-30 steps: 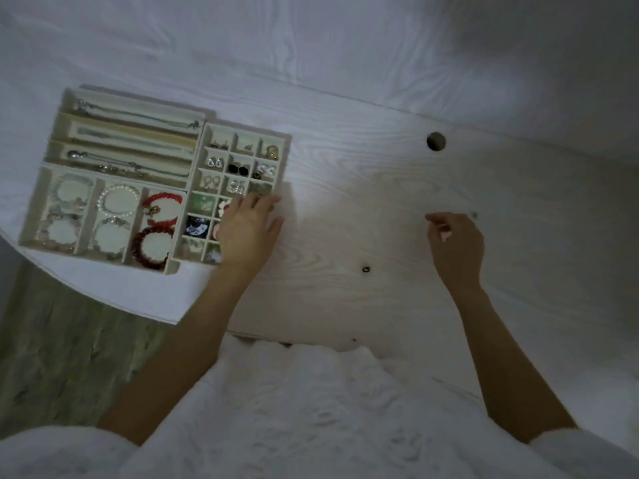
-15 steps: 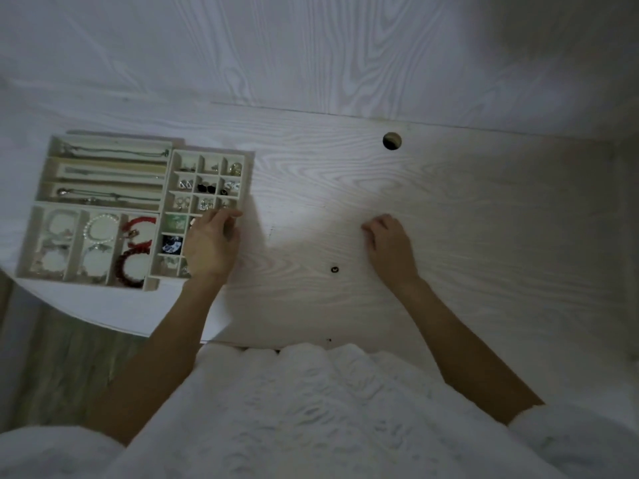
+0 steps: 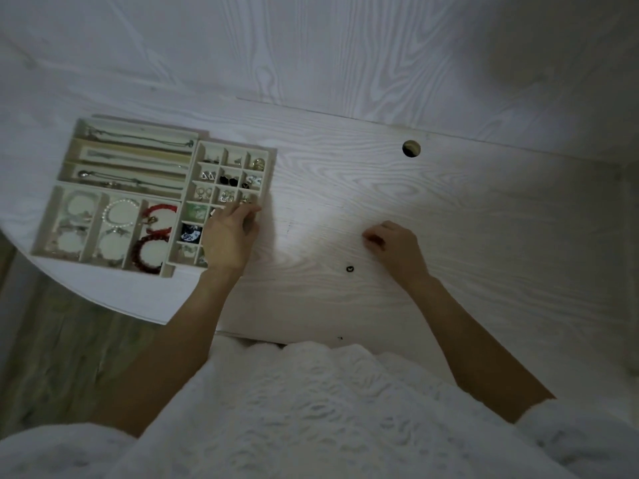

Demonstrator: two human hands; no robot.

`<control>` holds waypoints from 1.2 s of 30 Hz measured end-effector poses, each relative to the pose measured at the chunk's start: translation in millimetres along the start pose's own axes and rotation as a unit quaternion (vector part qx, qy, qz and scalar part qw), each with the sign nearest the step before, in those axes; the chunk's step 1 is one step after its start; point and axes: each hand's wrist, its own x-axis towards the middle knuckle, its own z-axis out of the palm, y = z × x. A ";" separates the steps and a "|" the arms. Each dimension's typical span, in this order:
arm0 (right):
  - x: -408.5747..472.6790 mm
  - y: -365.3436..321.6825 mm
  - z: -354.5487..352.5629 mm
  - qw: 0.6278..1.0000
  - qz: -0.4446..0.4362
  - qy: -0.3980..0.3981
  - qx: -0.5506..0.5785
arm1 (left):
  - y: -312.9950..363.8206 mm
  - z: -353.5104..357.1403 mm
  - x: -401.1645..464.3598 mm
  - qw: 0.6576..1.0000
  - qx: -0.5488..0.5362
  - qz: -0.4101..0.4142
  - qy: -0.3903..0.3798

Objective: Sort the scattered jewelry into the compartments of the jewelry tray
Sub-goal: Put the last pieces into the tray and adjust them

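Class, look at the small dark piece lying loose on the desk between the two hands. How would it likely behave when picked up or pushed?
The small dark piece looks tiny next to the right hand, so it is probably very light and needs a fingertip pinch. It lies flat on the smooth desk, so a push would likely slide it. Its exact shape is too small to tell.

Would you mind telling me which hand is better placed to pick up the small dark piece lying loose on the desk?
The right hand: it rests just beside the small dark piece, while the left hand is over the jewelry tray, farther away.
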 end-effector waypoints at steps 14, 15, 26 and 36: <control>31.3 -65.5 41.8 0.995 -0.059 -0.067 -0.036 | -19.2 -12.6 -54.1 0.999 0.004 -0.014 0.037; 35.1 -71.5 44.4 0.995 -0.057 -0.073 -0.043 | -22.2 -15.4 -55.4 0.999 -0.006 -0.028 0.042; 118.5 -160.5 50.6 0.989 -0.113 -0.094 0.032 | -98.4 -56.2 -17.4 0.975 -0.083 -0.193 0.072; 181.2 -180.2 77.2 0.993 -0.086 -0.055 0.064 | -104.0 -42.3 -3.2 0.977 -0.122 -0.165 0.063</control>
